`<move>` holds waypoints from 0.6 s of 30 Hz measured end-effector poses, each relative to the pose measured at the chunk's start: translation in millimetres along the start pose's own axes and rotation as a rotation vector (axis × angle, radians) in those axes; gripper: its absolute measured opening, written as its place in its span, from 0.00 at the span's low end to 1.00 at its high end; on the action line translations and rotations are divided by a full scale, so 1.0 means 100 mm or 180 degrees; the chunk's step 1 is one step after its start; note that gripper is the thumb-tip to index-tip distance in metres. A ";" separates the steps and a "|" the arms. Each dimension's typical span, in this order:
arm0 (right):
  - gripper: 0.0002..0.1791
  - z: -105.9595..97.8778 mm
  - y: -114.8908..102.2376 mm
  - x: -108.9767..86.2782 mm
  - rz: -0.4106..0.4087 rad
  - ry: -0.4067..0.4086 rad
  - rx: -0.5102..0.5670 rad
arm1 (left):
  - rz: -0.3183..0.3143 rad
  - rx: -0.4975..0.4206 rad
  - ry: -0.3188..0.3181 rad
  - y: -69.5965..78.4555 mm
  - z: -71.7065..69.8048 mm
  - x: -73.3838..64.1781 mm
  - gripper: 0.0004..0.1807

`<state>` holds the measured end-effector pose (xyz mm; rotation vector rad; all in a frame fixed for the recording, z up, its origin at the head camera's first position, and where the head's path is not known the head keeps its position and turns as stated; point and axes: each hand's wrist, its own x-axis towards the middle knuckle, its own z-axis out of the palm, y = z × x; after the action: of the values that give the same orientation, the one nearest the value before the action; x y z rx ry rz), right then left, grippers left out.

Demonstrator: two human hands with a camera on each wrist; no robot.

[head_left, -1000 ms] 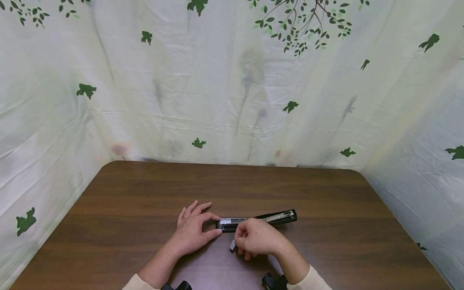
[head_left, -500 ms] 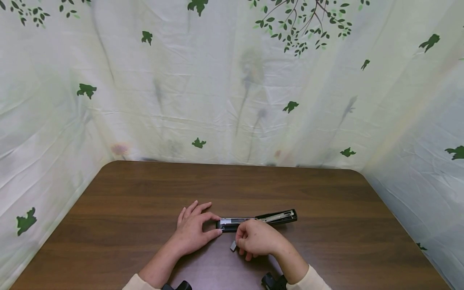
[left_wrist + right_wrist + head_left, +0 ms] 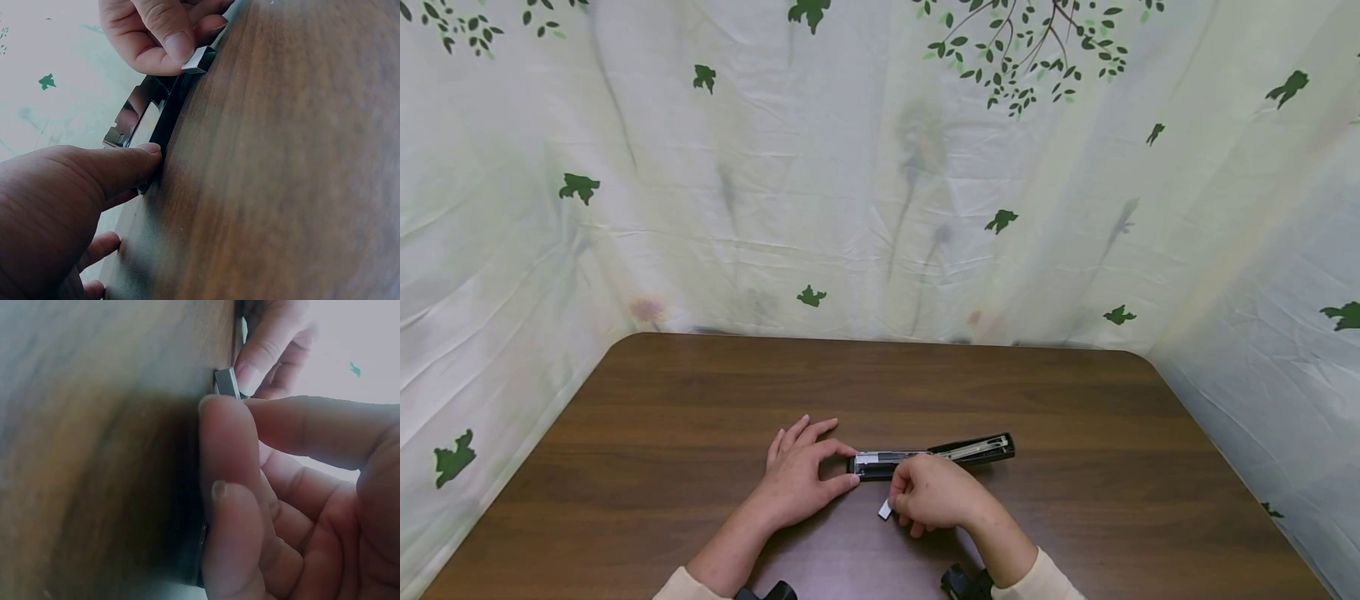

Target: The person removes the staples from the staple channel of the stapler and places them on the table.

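An opened black stapler [image 3: 992, 450] lies lengthwise across the table, its metal magazine exposed and its top arm swung out to the right. My left hand [image 3: 801, 479] grips the stapler's left end between thumb and forefinger, with the other fingers spread. In front of the stapler's middle, my right hand [image 3: 938, 493] pinches a short silver strip of staples [image 3: 885, 509] between thumb and fingers. The left wrist view shows this staple strip [image 3: 199, 60] with its channel-shaped end sticking out past the fingertips, apart from the left thumb. My right hand hides part of the stapler.
The brown wooden table [image 3: 700, 400] has rounded far corners. A white curtain [image 3: 865, 167] with printed green leaves hangs behind it and along both sides. Black wrist devices, such as the right one [image 3: 966, 583], sit near the front edge by the cream sleeves.
My right hand has shifted very slightly to the right with the staple strip, which has turned a little and looks brighter. The left hand and stapler have stayed in place.
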<state>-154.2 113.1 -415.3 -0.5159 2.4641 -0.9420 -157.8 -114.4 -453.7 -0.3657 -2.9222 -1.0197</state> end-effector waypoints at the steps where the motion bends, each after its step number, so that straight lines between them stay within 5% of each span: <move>1: 0.11 0.00 0.00 0.00 -0.0008 0.0023 -0.0016 | 0.0002 0.0000 0.0001 0.00 0.00 0.00 0.13; 18: 0.12 0.02 -0.02 0.00 0.0014 0.0331 -0.0358 | -0.0009 0.0033 0.0009 0.01 0.00 0.00 0.13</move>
<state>-152.8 110.6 -414.9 -0.5101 2.6221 -0.8518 -157.4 -113.5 -452.9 -0.3594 -2.9251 -1.0044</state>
